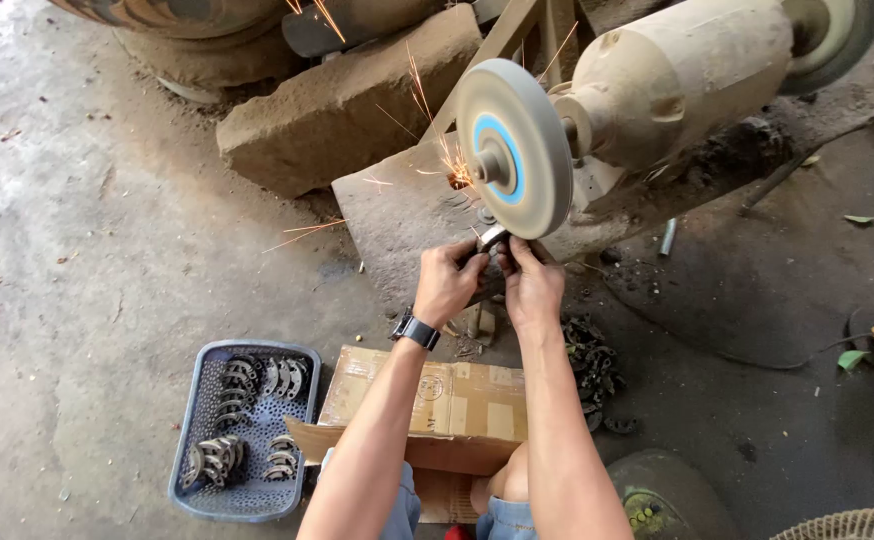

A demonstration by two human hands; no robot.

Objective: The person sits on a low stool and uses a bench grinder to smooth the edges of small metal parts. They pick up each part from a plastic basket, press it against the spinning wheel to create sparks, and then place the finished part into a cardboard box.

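While sparks are flying off the grinding wheel [513,147], you are pinching a small curved metal part [492,238] between your left hand [446,284] and right hand [532,285].

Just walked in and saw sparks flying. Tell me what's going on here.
A person holds a small curved metal part in both hands, left hand and right hand, and presses it against the lower edge of a bench grinder's grey wheel. Sparks fly up and to the left. Beside the person's knees, a blue perforated basket holds more such curved parts, next to a cardboard box.
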